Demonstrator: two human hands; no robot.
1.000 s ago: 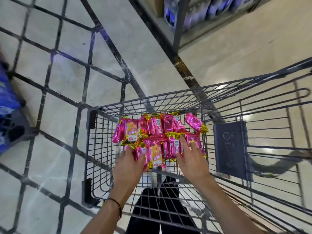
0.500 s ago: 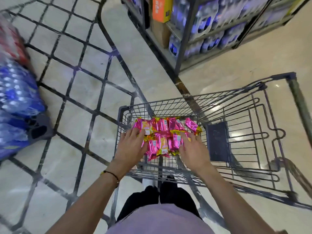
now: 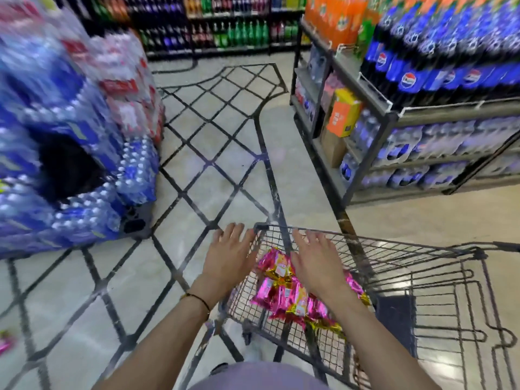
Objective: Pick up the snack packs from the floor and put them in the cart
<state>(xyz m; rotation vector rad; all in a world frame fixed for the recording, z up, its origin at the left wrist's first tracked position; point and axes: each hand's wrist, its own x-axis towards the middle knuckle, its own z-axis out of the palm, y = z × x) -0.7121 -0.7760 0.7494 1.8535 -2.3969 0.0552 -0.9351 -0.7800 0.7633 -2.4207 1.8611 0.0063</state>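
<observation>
Left hand (image 3: 228, 257) and right hand (image 3: 315, 264) spread, empty, over cart (image 3: 394, 242). Risk: apparent snack pack (image 3: 4, 342) on near-left floor (image 3: 70, 280) may be overlooked.

The round red, white and blue Pepsi emblem marks the dark bottles (image 3: 408, 80) on the right shelf (image 3: 439, 111). Lettering on the orange box (image 3: 342, 116) and the snack packs (image 3: 281, 294) is too blurred to read.

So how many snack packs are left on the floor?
1 that I can see: a pink pack at the far left edge of the floor, cut off and blurred. The other snack packs lie piled in the cart. More may be unseen.
</observation>
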